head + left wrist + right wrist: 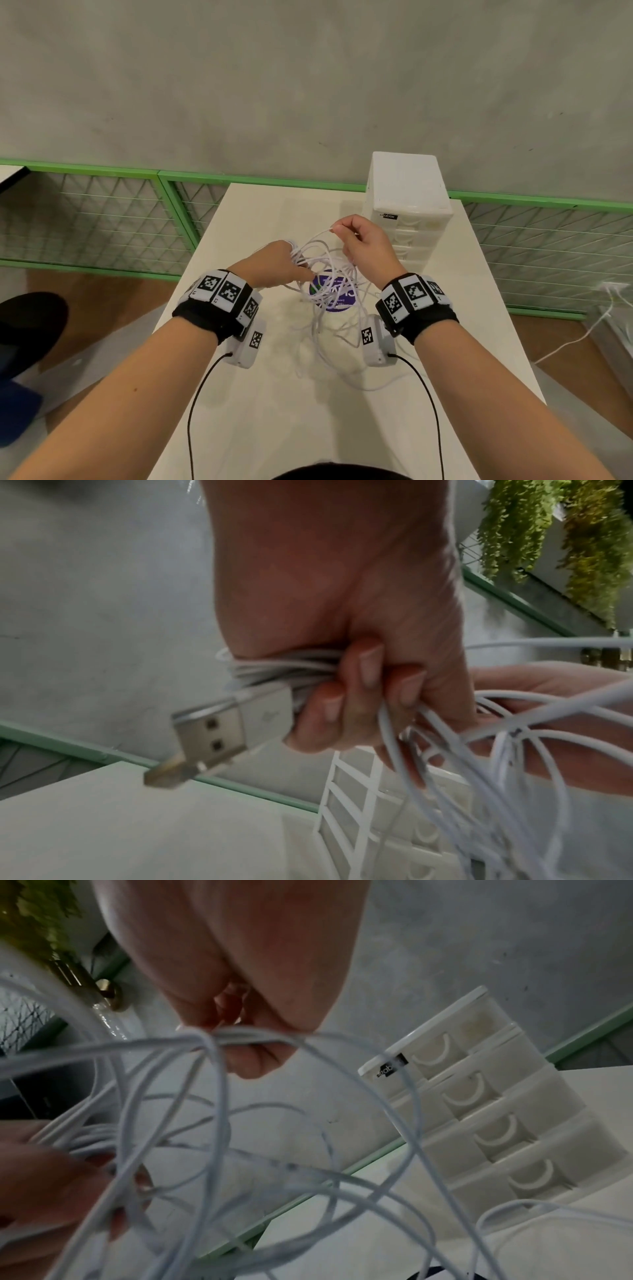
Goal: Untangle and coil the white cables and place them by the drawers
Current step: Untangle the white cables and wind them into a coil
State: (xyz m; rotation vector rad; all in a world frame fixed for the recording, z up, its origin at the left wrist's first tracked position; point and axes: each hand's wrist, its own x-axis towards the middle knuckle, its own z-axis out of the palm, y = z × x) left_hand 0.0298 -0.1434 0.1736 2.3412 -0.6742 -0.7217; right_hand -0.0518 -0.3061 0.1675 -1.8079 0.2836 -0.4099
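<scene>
A loose tangle of white cables (329, 274) hung in the air between two raised hands, its lower loops trailing down onto the white table (260, 411) and across a round purple sticker (337, 305) on the tabletop. The likeliest trouble, judging from the crossing loops, was that pulling one strand upward would cinch a knot tighter rather than free it; the trailing loops could also snag on the wrist-worn cameras or slide off the table edge. A USB plug (236, 723) stuck out of the bundle past the left hand and could catch in a loop as strands were drawn through. The left hand (277, 263) had its fingers (366, 669) curled tightly around several gathered turns of cable, gripping them in a closed fist. The right hand (363, 243), held slightly higher, pinched a small bunch of strands between thumb and fingertips, with the rest of the hand closed loosely. A white stack of small plastic drawers (407, 205) stood on the table just beyond the right hand, apart from the cables. Behind the table ran a green-framed mesh fence (102, 212) and a grey wall.
</scene>
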